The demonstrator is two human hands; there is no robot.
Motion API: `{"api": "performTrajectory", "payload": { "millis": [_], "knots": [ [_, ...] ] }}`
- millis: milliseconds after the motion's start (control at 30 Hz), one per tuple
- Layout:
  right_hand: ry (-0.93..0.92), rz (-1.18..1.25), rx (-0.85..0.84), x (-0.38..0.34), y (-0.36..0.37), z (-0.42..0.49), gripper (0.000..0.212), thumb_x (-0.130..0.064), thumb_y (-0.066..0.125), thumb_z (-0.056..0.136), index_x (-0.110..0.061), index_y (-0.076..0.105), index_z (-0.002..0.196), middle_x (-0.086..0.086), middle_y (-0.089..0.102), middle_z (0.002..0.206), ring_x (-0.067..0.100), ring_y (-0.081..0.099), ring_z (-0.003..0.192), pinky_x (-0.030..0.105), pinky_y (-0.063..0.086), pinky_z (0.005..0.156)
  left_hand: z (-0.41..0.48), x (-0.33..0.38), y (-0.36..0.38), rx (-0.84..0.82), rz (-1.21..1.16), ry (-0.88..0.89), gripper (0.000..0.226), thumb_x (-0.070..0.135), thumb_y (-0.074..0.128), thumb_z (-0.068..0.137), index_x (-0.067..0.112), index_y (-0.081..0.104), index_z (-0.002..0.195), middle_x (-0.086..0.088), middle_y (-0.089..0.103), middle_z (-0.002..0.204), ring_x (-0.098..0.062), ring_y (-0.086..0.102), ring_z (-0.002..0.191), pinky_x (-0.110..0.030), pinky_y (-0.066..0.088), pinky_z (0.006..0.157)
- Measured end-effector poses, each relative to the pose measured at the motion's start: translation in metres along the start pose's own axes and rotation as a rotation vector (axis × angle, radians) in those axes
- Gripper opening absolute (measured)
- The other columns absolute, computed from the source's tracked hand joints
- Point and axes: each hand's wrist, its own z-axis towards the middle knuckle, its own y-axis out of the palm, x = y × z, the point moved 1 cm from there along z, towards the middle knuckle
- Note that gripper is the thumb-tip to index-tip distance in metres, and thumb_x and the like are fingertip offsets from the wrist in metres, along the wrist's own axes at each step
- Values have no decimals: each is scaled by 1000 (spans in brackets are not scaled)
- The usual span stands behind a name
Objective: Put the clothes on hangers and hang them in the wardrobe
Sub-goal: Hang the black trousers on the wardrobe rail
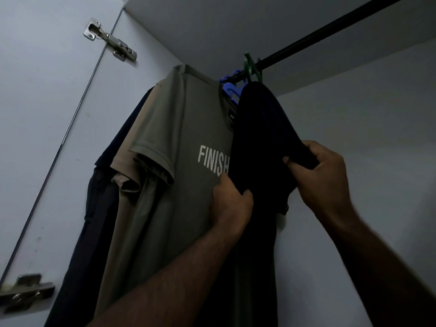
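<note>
Head view, wardrobe interior.

Item: dark garment (259, 138), on green hanger (251, 67), hooked over black rail (318, 35) at the end of a row, just beside grey "FINISH" T-shirt (188, 138) on blue hanger (230, 89).

Risk: a downward tug on the cloth could slide it off the hanger's shoulder or tip the hook off the rail; the left forearm brushing the T-shirt could drag it askew.

Left hand (230, 201): raised, fingers curled, grip closed on the garment's front fold.

Right hand (320, 175): raised higher, thumb and fingers pinching the garment's outer edge, grip closed on cloth.

Also: door hinges (109, 40), further shirts behind.
</note>
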Motion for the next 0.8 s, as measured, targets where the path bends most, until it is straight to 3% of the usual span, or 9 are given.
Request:
{"api": "performTrajectory", "payload": {
  "millis": [133,233,367,467,567,733,800],
  "knots": [
    [-77,73,-36,-3,4,-7,33,-1,66,87,-20,70,114,-9,73,94,6,70,88,25,57,79,0,5,-14,19,-58,63,37,18,70,80,13,60,115,-1,69,101,-18,67,93,-21,52,79],
    [-193,-26,-90,-3,11,-16,48,1,56,82,-18,66,126,-8,72,110,0,67,99,20,54,89,-2,14,-32,2,-108,121,30,18,71,81,15,61,109,5,69,93,-9,66,82,-14,50,69],
    [-259,-191,-84,3,15,-37,63,-3,47,69,-18,65,127,-7,70,115,1,64,99,4,45,85,1,29,-60,-42,-100,206,23,20,70,85,18,60,106,9,68,93,-3,66,82,-20,57,72],
    [-232,-250,-57,11,18,-53,69,1,47,65,-15,65,129,-3,72,114,8,67,96,12,49,83,8,37,-79,-35,-70,263,25,22,72,84,18,61,106,13,67,89,1,65,78,-16,55,67],
    [-247,-261,-54,8,29,-67,71,-4,41,64,-16,63,130,0,72,114,14,70,89,25,54,81,11,40,-85,-54,-42,288,26,23,74,83,19,62,106,11,67,90,4,64,76,-9,51,62],
    [-257,-148,10,-12,52,-66,61,-13,36,75,-18,59,132,0,74,107,-6,56,84,7,44,77,0,45,-81,-139,-45,338,21,21,65,90,24,58,110,17,64,90,8,64,77,-4,47,59],
    [-263,-94,77,-17,60,-67,52,-6,44,81,-15,63,129,0,75,106,-8,55,83,12,48,78,-1,48,-84,-149,-93,319,21,22,58,94,23,58,114,12,67,95,2,67,81,-12,54,67]
  ]
}}
